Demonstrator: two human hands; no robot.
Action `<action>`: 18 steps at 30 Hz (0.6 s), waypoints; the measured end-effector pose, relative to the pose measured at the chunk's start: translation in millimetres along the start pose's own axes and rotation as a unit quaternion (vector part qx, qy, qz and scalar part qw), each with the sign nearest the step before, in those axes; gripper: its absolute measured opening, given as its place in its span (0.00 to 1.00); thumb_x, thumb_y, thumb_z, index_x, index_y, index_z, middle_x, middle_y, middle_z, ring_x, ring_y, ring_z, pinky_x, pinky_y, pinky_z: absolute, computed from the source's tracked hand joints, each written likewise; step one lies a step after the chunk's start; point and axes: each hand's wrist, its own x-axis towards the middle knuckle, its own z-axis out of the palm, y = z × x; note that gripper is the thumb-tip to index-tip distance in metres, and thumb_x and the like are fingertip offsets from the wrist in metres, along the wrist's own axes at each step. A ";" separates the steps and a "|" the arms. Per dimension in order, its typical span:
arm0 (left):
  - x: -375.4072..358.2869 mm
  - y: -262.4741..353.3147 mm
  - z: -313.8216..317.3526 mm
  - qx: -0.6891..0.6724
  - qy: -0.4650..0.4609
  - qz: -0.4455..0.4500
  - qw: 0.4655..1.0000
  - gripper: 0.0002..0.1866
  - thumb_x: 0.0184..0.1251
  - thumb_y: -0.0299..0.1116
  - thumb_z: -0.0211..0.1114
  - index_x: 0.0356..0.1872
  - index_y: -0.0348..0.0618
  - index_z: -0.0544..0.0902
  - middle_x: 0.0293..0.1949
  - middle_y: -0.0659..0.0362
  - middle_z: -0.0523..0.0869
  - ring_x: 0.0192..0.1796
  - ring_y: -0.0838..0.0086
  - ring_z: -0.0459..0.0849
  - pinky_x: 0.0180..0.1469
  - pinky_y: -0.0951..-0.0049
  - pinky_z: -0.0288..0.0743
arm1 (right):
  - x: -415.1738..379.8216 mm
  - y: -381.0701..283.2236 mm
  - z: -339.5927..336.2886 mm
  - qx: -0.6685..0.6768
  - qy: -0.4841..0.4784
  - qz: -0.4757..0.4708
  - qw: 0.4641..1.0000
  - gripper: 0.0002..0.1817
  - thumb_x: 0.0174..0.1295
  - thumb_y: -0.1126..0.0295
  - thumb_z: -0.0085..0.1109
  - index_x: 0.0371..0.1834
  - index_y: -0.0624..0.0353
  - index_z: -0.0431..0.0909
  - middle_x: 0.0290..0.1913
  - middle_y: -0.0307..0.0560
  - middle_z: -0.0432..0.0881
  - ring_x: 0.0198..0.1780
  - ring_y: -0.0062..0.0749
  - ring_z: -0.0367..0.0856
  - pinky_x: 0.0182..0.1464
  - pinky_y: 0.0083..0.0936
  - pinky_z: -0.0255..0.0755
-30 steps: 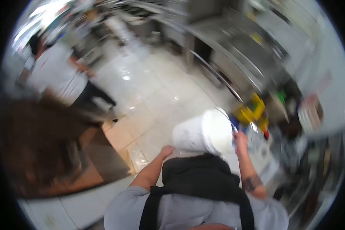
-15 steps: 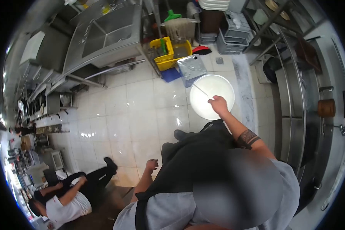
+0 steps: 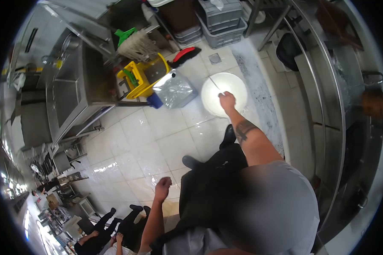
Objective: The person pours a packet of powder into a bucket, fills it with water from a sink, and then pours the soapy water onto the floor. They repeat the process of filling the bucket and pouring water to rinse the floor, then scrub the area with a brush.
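My right hand (image 3: 227, 101) is closed on one end of a thin stick (image 3: 215, 83). It is over a round white tub (image 3: 207, 98) that stands on the tiled floor, and the stick slants across the tub's mouth. My left hand (image 3: 162, 189) hangs over the floor at my other side, fingers curled in, with nothing visible in it. A silvery, shiny container (image 3: 174, 90) with a black round spot is just left of the tub.
A yellow mop bucket (image 3: 147, 76), a mop head (image 3: 138, 46) and a red-and-black item (image 3: 184, 56) are beyond the tub. A steel sink (image 3: 68, 93) stands left, grey crates (image 3: 223, 27) further back, steel equipment right. Other people are at lower left.
The view has turned and shifted; the sink and bucket appear further left. My right hand stays over the tub with the stick. More of the other people's legs show at lower left.
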 end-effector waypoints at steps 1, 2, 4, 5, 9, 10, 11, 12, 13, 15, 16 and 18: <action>-0.7 4.7 18.2 0.035 -0.011 0.010 0.999 0.16 0.68 0.35 0.65 0.50 0.34 0.82 0.38 0.55 0.88 0.41 0.73 0.85 0.46 0.71 0.79 | 26.1 6.4 17.7 0.024 -0.054 0.015 0.998 0.26 0.53 0.51 0.63 0.52 0.54 0.84 0.54 0.53 0.84 0.57 0.53 0.80 0.65 0.45 0.67; -4.2 13.9 38.3 0.089 0.005 0.027 0.996 0.15 0.67 0.35 0.66 0.48 0.34 0.83 0.39 0.51 0.88 0.42 0.69 0.87 0.48 0.70 0.79 | 39.1 -6.3 17.9 0.011 -0.103 0.018 0.994 0.27 0.53 0.51 0.63 0.53 0.54 0.84 0.55 0.53 0.84 0.60 0.50 0.78 0.66 0.46 0.66; -7.7 32.6 70.1 0.170 0.016 0.069 0.983 0.13 0.67 0.35 0.64 0.45 0.35 0.84 0.39 0.48 0.88 0.43 0.65 0.88 0.48 0.68 0.79 | 58.3 -17.2 19.2 -0.051 -0.171 -0.141 0.974 0.21 0.58 0.51 0.60 0.48 0.52 0.86 0.51 0.47 0.86 0.60 0.42 0.76 0.65 0.48 0.65; -11.0 48.0 82.4 0.207 0.023 0.090 0.974 0.13 0.67 0.35 0.64 0.45 0.35 0.85 0.39 0.47 0.88 0.43 0.65 0.88 0.47 0.68 0.79 | 55.7 -30.1 3.9 0.065 -0.159 -0.201 0.964 0.11 0.54 0.65 0.67 0.38 0.58 0.87 0.40 0.49 0.88 0.41 0.39 0.85 0.47 0.29 0.77; 13.1 81.0 111.5 0.188 0.053 0.080 0.978 0.12 0.66 0.34 0.64 0.43 0.36 0.85 0.34 0.50 0.89 0.38 0.67 0.88 0.43 0.67 0.80 | 34.4 -95.0 -117.7 0.117 -0.174 -0.295 0.932 0.02 0.54 0.72 0.65 0.27 0.56 0.83 0.32 0.49 0.82 0.36 0.38 0.81 0.42 0.33 0.75; 21.7 98.0 114.0 0.179 0.047 0.073 0.980 0.12 0.66 0.34 0.63 0.42 0.36 0.85 0.32 0.52 0.88 0.36 0.69 0.88 0.42 0.68 0.80 | 36.4 -97.0 -146.3 0.136 -0.191 -0.315 0.919 0.02 0.55 0.71 0.64 0.30 0.55 0.83 0.34 0.49 0.81 0.38 0.39 0.80 0.44 0.33 0.74; 30.7 114.4 116.0 0.169 0.039 0.065 0.983 0.12 0.66 0.34 0.63 0.42 0.36 0.85 0.31 0.53 0.88 0.35 0.70 0.87 0.41 0.68 0.80 | 38.4 -97.5 -176.8 0.133 -0.178 -0.320 0.921 0.02 0.55 0.71 0.64 0.30 0.55 0.83 0.34 0.49 0.81 0.38 0.39 0.80 0.44 0.33 0.74; 49.9 115.7 116.5 0.145 0.034 0.084 0.985 0.11 0.67 0.35 0.62 0.40 0.36 0.85 0.29 0.55 0.87 0.32 0.73 0.85 0.39 0.70 0.79 | 38.3 -94.9 -207.3 0.132 -0.158 -0.317 0.926 0.02 0.56 0.72 0.64 0.32 0.55 0.82 0.35 0.49 0.80 0.39 0.40 0.80 0.45 0.33 0.74; 58.3 138.5 117.5 0.149 0.021 0.085 0.985 0.12 0.68 0.35 0.62 0.40 0.36 0.85 0.28 0.56 0.87 0.31 0.73 0.84 0.37 0.71 0.78 | 39.9 -94.2 -235.3 0.133 -0.139 -0.313 0.930 0.04 0.56 0.73 0.63 0.34 0.55 0.81 0.36 0.48 0.79 0.41 0.41 0.79 0.45 0.34 0.74; 81.1 178.8 124.9 0.083 -0.005 0.089 0.993 0.11 0.68 0.35 0.61 0.38 0.36 0.85 0.27 0.57 0.86 0.29 0.75 0.83 0.35 0.71 0.77 | 52.3 -95.8 -294.1 0.134 -0.091 -0.297 0.941 0.05 0.54 0.74 0.63 0.34 0.55 0.81 0.37 0.48 0.80 0.43 0.42 0.78 0.47 0.34 0.73; 102.3 188.3 128.6 0.086 -0.009 0.097 0.992 0.12 0.68 0.35 0.61 0.37 0.36 0.85 0.26 0.58 0.86 0.29 0.75 0.83 0.35 0.72 0.77 | 56.6 -97.6 -324.6 0.136 -0.057 -0.278 0.949 0.06 0.52 0.75 0.63 0.34 0.55 0.81 0.38 0.48 0.80 0.45 0.44 0.77 0.49 0.34 0.73; 129.8 219.7 144.1 0.118 -0.005 0.110 0.987 0.13 0.69 0.36 0.59 0.35 0.37 0.85 0.24 0.58 0.85 0.29 0.75 0.82 0.34 0.72 0.76 | 65.3 -112.3 -392.1 0.091 0.040 -0.362 0.927 0.06 0.53 0.76 0.63 0.34 0.57 0.80 0.39 0.48 0.80 0.48 0.47 0.76 0.51 0.34 0.71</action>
